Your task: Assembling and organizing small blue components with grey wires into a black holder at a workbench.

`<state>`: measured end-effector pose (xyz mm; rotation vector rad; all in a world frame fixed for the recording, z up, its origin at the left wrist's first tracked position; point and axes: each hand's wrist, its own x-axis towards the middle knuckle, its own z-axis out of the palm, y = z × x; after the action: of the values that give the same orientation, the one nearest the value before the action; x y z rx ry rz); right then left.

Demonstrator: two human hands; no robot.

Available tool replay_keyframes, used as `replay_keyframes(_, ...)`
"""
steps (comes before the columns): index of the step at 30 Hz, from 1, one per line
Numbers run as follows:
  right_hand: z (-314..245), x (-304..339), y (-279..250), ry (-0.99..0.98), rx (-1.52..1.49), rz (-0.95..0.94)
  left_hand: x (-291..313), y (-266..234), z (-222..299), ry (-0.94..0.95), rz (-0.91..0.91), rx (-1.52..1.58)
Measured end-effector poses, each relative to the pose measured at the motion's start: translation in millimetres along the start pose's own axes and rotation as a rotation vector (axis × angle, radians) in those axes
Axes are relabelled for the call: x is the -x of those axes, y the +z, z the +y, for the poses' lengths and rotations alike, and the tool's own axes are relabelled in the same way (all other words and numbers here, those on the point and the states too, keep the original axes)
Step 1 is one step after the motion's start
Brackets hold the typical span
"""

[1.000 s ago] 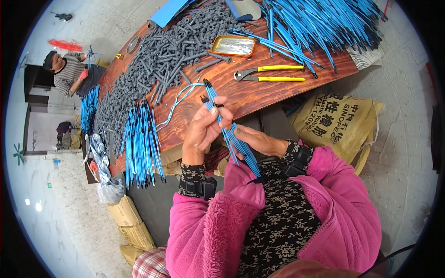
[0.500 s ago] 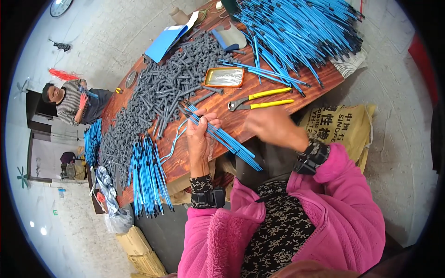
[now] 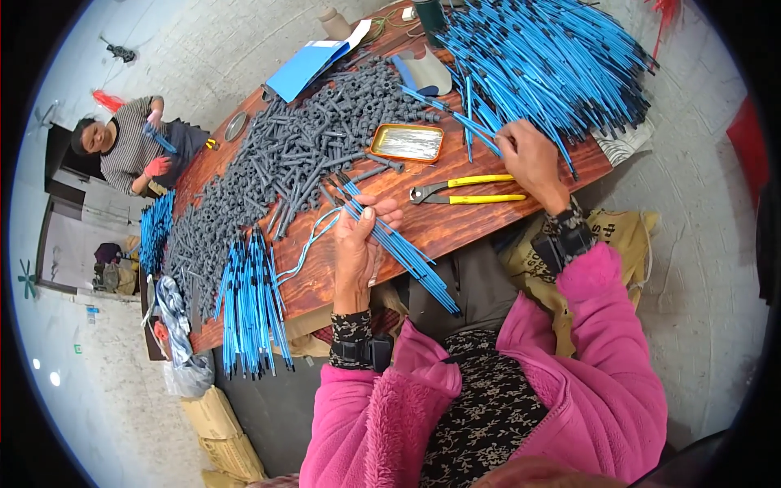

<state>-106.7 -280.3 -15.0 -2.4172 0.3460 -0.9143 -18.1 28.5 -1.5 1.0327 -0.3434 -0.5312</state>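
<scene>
My left hand point(image 3: 358, 240) is closed round a small bundle of thin blue rods point(image 3: 413, 262) with black tips, thumb pressed over them and palm turned up. The bundle slants down toward my lap. Over the right part of the table, my right hand point(image 3: 533, 163) has its fingers pinched on the near ends of a few loose blue rods point(image 3: 473, 130). These lie beside a large heap of similar rods point(image 3: 553, 65). Pliers with yellow handles point(image 3: 472, 191) rest just below that hand, jaws pointing left. An orange-rimmed tin point(image 3: 407, 143) holding thin silvery pieces sits between my hands.
Grey plastic tubular parts point(image 3: 301, 146) cover the table's left and middle. Blue rods point(image 3: 252, 301) overhang the left front edge, near a loop of blue cord point(image 3: 305, 252). A blue folder point(image 3: 305, 69) lies behind. Another person point(image 3: 134, 146) works at the far left.
My right hand has moved right and away from me, from above the pliers to the loose rods. My left hand keeps its bundle nearly in place. The view has shifted slightly.
</scene>
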Motion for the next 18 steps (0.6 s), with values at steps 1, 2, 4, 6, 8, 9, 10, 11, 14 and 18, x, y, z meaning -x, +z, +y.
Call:
replay_keyframes(1,-4,3,-4,0.063,-0.134,-0.015,0,0,0,-0.013,0.014,0.01)
replay_keyframes(2,-10,8,-8,0.052,-0.135,-0.023,0,-1,1,-0.027,0.03,0.02)
replay_keyframes(4,-24,23,-20,0.419,-0.827,-0.471,-1,3,3,-0.03,0.056,0.039)
replay_keyframes(6,-39,44,-17,0.434,-0.957,-0.565,-5,9,4,-0.057,0.058,0.075)
replay_keyframes(8,-46,60,-9,0.454,-1.093,-0.659,-8,12,4,-0.067,0.074,0.092)
replay_keyframes(9,-46,66,-3,0.467,-1.064,-0.68,-9,13,4,-0.063,0.058,0.085)
replay_keyframes(10,-47,72,2,0.479,-1.035,-0.7,-10,14,4,-0.059,0.042,0.077)
replay_keyframes(11,-48,76,5,0.492,-1.007,-0.721,-11,14,3,-0.056,0.027,0.069)
replay_keyframes(14,-55,81,11,0.445,-0.941,-0.687,-13,11,-1,-0.029,0.089,0.036)
replay_keyframes(18,-71,85,13,0.464,-0.981,-0.667,-11,11,-1,-0.013,0.119,0.027)
